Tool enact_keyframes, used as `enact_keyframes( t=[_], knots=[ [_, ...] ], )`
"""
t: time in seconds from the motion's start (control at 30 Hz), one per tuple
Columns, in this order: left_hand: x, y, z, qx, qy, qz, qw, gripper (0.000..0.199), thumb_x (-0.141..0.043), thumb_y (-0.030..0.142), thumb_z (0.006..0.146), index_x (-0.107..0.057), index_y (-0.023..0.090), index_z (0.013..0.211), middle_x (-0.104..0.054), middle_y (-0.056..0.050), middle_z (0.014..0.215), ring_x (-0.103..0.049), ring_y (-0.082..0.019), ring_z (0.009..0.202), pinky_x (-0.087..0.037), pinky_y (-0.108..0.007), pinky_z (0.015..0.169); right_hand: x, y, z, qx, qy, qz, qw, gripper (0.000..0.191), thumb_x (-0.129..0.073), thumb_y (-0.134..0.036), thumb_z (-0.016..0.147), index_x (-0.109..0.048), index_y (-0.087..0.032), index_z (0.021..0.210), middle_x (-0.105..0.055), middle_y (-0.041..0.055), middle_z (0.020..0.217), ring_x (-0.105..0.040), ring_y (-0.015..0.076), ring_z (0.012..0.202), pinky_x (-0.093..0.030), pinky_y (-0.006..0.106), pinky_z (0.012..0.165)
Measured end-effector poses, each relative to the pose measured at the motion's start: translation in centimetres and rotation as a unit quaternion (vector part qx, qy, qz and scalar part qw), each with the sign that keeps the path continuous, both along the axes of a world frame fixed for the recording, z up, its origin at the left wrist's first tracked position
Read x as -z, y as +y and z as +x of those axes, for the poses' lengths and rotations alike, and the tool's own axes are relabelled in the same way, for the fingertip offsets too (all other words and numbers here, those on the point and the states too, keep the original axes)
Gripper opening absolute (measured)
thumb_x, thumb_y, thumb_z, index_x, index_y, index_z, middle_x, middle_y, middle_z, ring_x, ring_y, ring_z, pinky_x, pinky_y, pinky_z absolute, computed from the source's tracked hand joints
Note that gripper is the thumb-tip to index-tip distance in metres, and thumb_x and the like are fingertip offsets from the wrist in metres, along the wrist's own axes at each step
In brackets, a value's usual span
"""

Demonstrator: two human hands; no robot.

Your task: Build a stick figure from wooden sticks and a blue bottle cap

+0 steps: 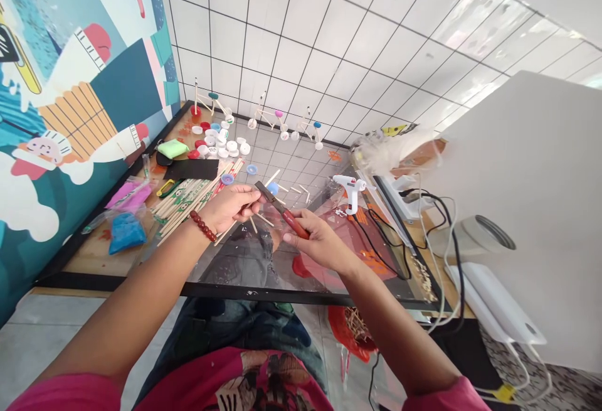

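Red-handled metal tool [288, 212]: right hand [320, 245] grasps the grip, left hand [230, 207] pinches the metal end. Hot glue gun [348, 190] stands right on the desk [94, 260].

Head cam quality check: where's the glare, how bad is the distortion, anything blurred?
Head view: strong wide-angle distortion, with the grid lines of the white tiled wall splaying toward the frame edges; glare washes out the upper-right tiles; the clear sheet over the table shows reflections; the left hand, right hand and red-handled tool look fairly sharp, with no obvious motion blur.
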State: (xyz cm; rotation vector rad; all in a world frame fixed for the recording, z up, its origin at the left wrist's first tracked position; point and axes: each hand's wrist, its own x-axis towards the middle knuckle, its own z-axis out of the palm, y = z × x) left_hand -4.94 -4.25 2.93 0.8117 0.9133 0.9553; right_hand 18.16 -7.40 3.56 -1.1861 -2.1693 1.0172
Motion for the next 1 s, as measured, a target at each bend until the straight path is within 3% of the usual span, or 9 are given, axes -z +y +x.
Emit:
enact_keyframes(
  t=[0.3, 0.53, 0.73, 0.8, 0.9, 1.0],
  knots=[
    [0.5, -0.2, 0.5, 0.004, 0.108, 0.045, 0.993, 0.025, -0.051, 0.016, 0.093, -0.061, 0.011, 0.069, -0.053, 0.0, 0.054, -0.026, -0.001, 0.034, -0.014, -0.015, 0.035, 0.2, -0.3, -0.2, 0.04, -0.091, 0.052, 0.994, 0.024, -0.057, -0.035, 0.09, -0.047, -0.021, 0.073, -0.05, -0.0019, 0.075, -0.046, 0.014, 0.069, -0.036, 0.027, 0.067],
    [0.2, -0.5, 1.2, -0.009, 0.103, 0.027, 0.994, 0.025, -0.052, 0.015, 0.092, -0.062, 0.01, 0.07, -0.052, 0.0, 0.052, -0.026, -0.001, 0.034, -0.014, -0.015, 0.036, 0.0, -0.1, 0.0, 0.024, -0.064, 0.034, 0.997, 0.015, -0.054, -0.034, 0.089, -0.054, -0.02, 0.084, -0.052, 0.0015, 0.087, -0.05, 0.0177, 0.084, -0.041, 0.032, 0.08],
    [0.1, -0.3, 0.7, 0.039, 0.032, -0.068, 0.996, 0.024, -0.051, 0.014, 0.093, -0.063, 0.008, 0.073, -0.051, 0.0, 0.054, -0.025, 0.0, 0.034, -0.013, -0.013, 0.035, 0.6, 0.4, 1.0, -0.014, 0.04, -0.156, 0.987, 0.035, -0.06, -0.048, 0.086, -0.058, -0.018, 0.104, -0.057, 0.0015, 0.092, -0.053, 0.0178, 0.086, -0.045, 0.032, 0.081],
    [-0.3, -0.4, 0.7, 0.047, 0.034, -0.081, 0.995, 0.025, -0.05, 0.013, 0.094, -0.062, 0.007, 0.073, -0.051, 0.0, 0.054, -0.027, 0.0, 0.034, -0.013, -0.013, 0.035, 0.6, 0.5, 1.2, -0.016, 0.045, -0.152, 0.987, 0.041, -0.062, -0.049, 0.085, -0.058, -0.018, 0.111, -0.059, 0.0038, 0.1, -0.055, 0.0199, 0.094, -0.046, 0.034, 0.087],
    [-0.6, -0.5, 0.7, 0.043, 0.055, -0.08, 0.994, 0.026, -0.048, 0.012, 0.094, -0.061, 0.007, 0.072, -0.052, -0.001, 0.054, -0.029, -0.001, 0.034, -0.014, -0.013, 0.034, 0.1, 0.7, 1.1, -0.015, 0.014, -0.083, 0.996, 0.044, -0.064, -0.046, 0.085, -0.058, -0.019, 0.12, -0.06, 0.0068, 0.112, -0.055, 0.0228, 0.106, -0.042, 0.038, 0.098],
    [-0.6, -0.5, 0.7, 0.036, 0.063, -0.078, 0.994, 0.027, -0.047, 0.012, 0.095, -0.061, 0.008, 0.072, -0.051, -0.001, 0.054, -0.03, -0.001, 0.034, -0.014, -0.012, 0.033, -0.7, 0.9, 1.0, -0.025, 0.002, -0.083, 0.996, 0.039, -0.065, -0.045, 0.084, -0.06, -0.019, 0.113, -0.06, 0.0049, 0.103, -0.055, 0.0209, 0.097, -0.044, 0.036, 0.09]
  ],
)
